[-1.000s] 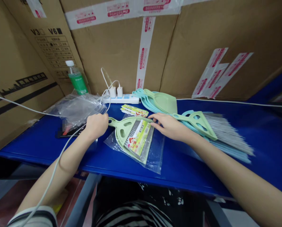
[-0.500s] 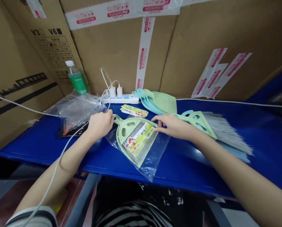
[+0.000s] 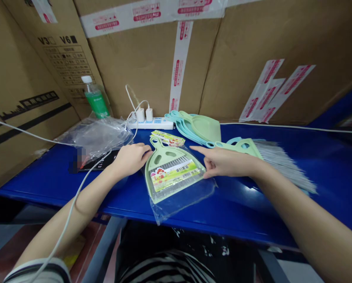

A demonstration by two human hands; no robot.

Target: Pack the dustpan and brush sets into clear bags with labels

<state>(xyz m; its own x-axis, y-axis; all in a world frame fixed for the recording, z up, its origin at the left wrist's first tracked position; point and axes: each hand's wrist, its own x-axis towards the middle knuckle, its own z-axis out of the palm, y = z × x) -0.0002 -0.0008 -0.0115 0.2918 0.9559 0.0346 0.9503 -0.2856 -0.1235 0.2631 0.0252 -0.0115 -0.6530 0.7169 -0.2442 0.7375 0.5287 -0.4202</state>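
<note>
A light green dustpan with a matching brush lies in a clear plastic bag at the table's middle, handle pointing away from me. A printed card with a mushroom picture covers the bristles. My left hand is at the dustpan's upper left side, fingers curled together against its bagged edge. At the right side my right hand pinches the bagged edge between thumb and bent fingers, its index finger stretched out. The exact contact under the left fingertips is hidden.
Stacked dustpans lie behind, brushes to the right. More cards lie near a power strip. Clear bags, a dark phone-like device and a bottle are left. A white cable crosses my left arm.
The bagged dustpan has turned, so its handle now points away instead of to the left. My left hand has left the handle for the left side; my right hand has moved slightly toward me.
</note>
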